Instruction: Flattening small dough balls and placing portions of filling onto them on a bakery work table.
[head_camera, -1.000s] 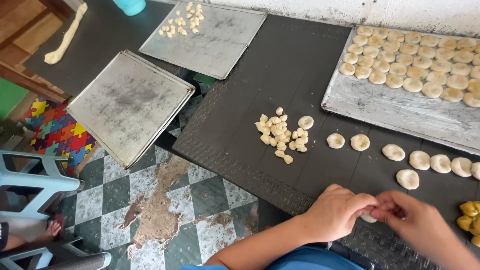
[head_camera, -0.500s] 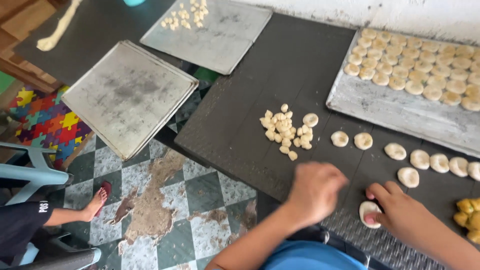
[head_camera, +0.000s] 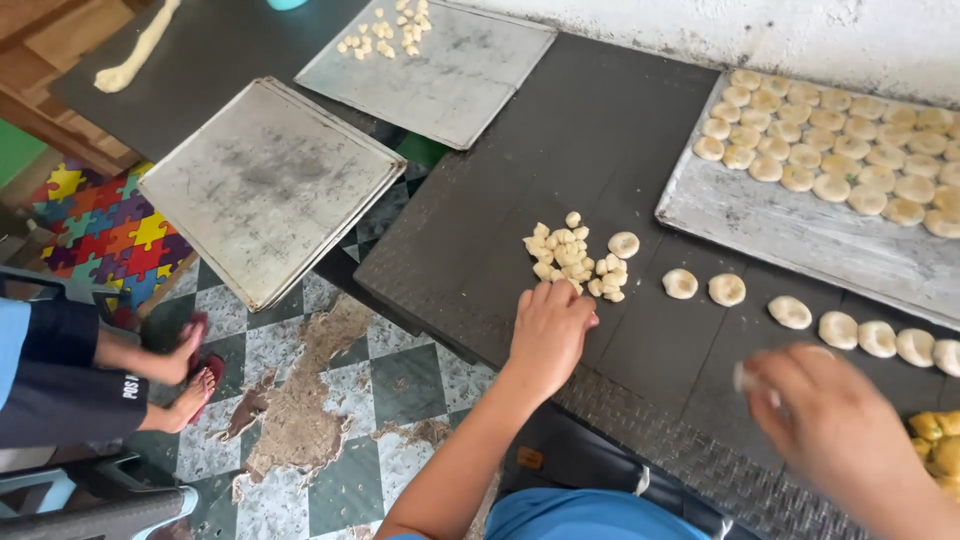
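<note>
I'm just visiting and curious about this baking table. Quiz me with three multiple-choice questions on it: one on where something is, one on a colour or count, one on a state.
1. Where is the left hand?
A. On the upper tray
B. At the near edge of the heap of small dough bits
C. On the floor

2. What colour is the work surface?
A. Dark, near black
B. White
C. Bright red

3. How is the metal tray hanging over the floor?
A. Packed with rounds
B. Bare, only dusted with flour
C. Stacked with bowls

Answers: 1 B, the fingers reach the heap's near side. 2 A, the mat under the dough is dark. 3 B, no dough lies on it, unlike the tray of shaped rounds at the right. The right hand is blurred, with a pale dough piece at its fingertips.
</note>
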